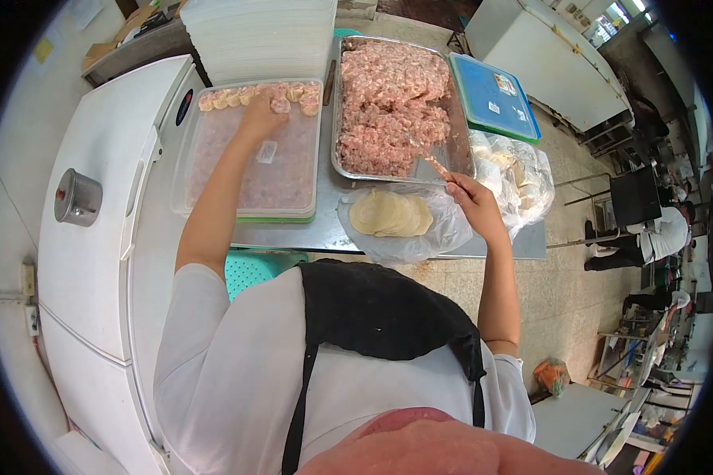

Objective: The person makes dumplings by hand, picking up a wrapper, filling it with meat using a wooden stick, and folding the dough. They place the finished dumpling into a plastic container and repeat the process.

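Nearest the camera, a person in a black apron faces a metal tray of minced meat. At its near right corner, the right hand has its grip wrapped round a meat-smeared spatula; left of the tray, the left hand touches a dumpling at a plastic box's far edge, whether pinched I cannot tell. Dough wrappers lie just nearside of the tray, likely for easy reach.

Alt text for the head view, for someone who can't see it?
A person's left hand is at meat-filled dumplings on a plastic tray; the right hand holds a meat-smeared utensil over a metal pan of ground meat. Round wrappers lie on the near side of the pan.
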A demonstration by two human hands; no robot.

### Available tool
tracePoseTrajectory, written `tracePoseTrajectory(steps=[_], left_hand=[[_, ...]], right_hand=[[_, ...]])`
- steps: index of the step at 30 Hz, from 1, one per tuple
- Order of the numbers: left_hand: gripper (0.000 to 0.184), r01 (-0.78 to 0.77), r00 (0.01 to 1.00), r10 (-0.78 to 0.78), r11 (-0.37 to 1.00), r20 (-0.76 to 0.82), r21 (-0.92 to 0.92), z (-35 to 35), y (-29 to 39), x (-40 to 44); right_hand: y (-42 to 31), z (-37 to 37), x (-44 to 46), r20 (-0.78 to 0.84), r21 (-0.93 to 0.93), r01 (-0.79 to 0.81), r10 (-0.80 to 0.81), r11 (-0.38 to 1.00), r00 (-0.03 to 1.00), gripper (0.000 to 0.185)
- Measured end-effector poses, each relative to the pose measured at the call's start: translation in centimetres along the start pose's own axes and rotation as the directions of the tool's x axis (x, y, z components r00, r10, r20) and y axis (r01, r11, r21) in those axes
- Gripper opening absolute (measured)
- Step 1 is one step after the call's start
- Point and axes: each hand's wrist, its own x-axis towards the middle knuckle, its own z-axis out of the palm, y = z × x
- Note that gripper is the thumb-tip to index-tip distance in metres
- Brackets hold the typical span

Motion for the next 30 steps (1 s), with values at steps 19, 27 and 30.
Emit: tracePoseTrajectory(steps=[19, 27, 30], left_hand=[[0.046, -0.165, 0.986, 0.165, 0.986, -0.019, -0.033, 4.6, 13.3, -7.0], [0.025, 0.147, 0.957, -0.126, 0.987, 0.262, -0.065, 13.2, 15.2, -16.4], [0.026, 0.323, 0.927, -0.266, 0.925, 0.266, -0.200, 16.4, 14.3, -18.4]], right_hand=[[5.2, -4.8, 11.7, 0.384, -0.692, 0.461, -0.257, 0.555, 0.887, 0.033], [4.3, -3.7, 10.2, 0.607, -0.547, 0.696, -0.352, 0.466, 0.712, 0.018], [4.5, -5.0, 13.1, 0.614, -0.559, 0.694, -0.337, 0.454, 0.714, 0.017]])
